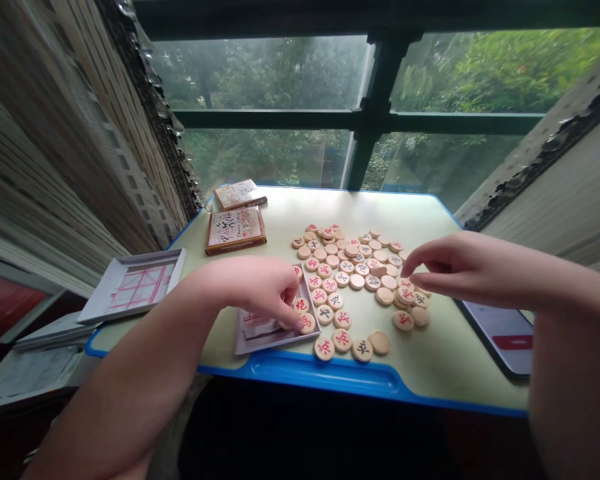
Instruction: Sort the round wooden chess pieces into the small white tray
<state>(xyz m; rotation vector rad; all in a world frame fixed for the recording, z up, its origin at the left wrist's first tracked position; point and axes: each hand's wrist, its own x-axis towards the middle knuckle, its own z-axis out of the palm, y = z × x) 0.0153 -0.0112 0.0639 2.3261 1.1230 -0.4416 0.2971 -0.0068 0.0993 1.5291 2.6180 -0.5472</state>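
Note:
Round wooden Chinese chess pieces (357, 281), with red or black characters or a plain side, lie in a loose spread on the table. My left hand (260, 287) is over an open shallow white box (275, 343); its fingers are curled and its thumb presses on a red-marked piece (307, 324) at the box's right side. Another red-marked piece (301, 305) is just above it, partly covered by the hand. My right hand (455, 267) reaches in from the right, fingers bent down and thumb apart, with its fingertips at a red-marked piece (406, 293) on the cluster's right edge.
Two brown printed boxes (236, 229) lie at the back left. Another shallow white tray (140, 283) with red lines inside overhangs the left edge. A phone (500, 337) lies at the right, under my right forearm. The table (405, 208) has a blue rim and stands against a window.

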